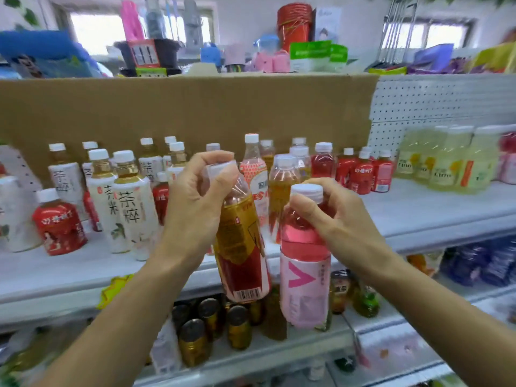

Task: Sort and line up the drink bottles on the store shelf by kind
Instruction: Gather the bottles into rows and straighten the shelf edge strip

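My left hand [195, 202] grips the neck of a bottle with a gold and red label [241, 247], held tilted in front of the shelf. My right hand [332, 216] pinches the neck of a pink drink bottle [304, 263] with a pink arrow label and white cap. Both bottles hang in the air before the white shelf [418, 213]. Behind them stand mixed bottles: white-label tea bottles [131, 208], small red bottles [60, 227], more red ones [363, 171] and a pink-orange pair [282, 185].
Pale yellow bottles [446, 163] stand in a row at the shelf's right. A cardboard sheet [181, 113] backs the shelf. The lower shelf holds gold-capped cans [195, 339] and small bottles [365, 300]. Bare shelf surface lies right of centre.
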A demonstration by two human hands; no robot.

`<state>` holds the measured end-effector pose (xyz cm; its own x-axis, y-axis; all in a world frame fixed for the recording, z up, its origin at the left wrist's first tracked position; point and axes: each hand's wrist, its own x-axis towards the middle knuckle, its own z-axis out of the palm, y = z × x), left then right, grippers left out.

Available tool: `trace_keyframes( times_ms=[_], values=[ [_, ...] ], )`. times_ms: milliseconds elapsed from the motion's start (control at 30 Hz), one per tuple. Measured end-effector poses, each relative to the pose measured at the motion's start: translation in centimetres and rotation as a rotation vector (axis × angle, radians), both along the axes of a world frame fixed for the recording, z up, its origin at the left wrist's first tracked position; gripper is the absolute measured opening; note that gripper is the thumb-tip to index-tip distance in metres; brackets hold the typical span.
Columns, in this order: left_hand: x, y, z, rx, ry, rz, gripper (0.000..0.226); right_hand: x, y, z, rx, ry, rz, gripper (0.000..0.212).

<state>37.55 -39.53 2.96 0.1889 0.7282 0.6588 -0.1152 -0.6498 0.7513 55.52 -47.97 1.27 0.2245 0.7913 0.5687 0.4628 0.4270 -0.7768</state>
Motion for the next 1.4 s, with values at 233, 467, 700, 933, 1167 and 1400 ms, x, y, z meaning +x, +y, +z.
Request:
trace_keyframes(
  times_ms=[233, 467, 700, 933, 1167, 1400],
  values=[
    [10.2, -2.3, -0.7, 0.011, 0.033, -0.007, 0.013, 9.4, -4.5, -0.5, -0.043, 0.033, -0.067, 0.037],
    [18.5, 1.5, 0.2, 0.068, 0.134, 0.107, 0.015, 16.1, -4.3, -0.2, -0.01, 0.054, -0.168, 0.022],
    [22.5, 5.3, -1.0, 0.078, 0.304, 0.262, 0.02, 20.5, -2.6, 0.4, 0.014, 0.06, -0.18, 0.027],
    [23.9, 6.9, -0.2, 0.165, 0.506, 0.48, 0.025, 24.9, 1.0, 1.5, 0.071, 0.055, -0.114, 0.016],
    [27.6, 7.7, 3.3, 0.393, 1.087, 0.751, 0.038, 30.0, 6.0, 2.3, 0.095, 0.06, -0.072, 0.025],
    [33.4, 11.4, 5.2, 0.136, 1.366, 0.783, 0.049, 34.4, 10.1, 1.3, 0.054, 0.003, -0.046, 0.024]
  ],
)
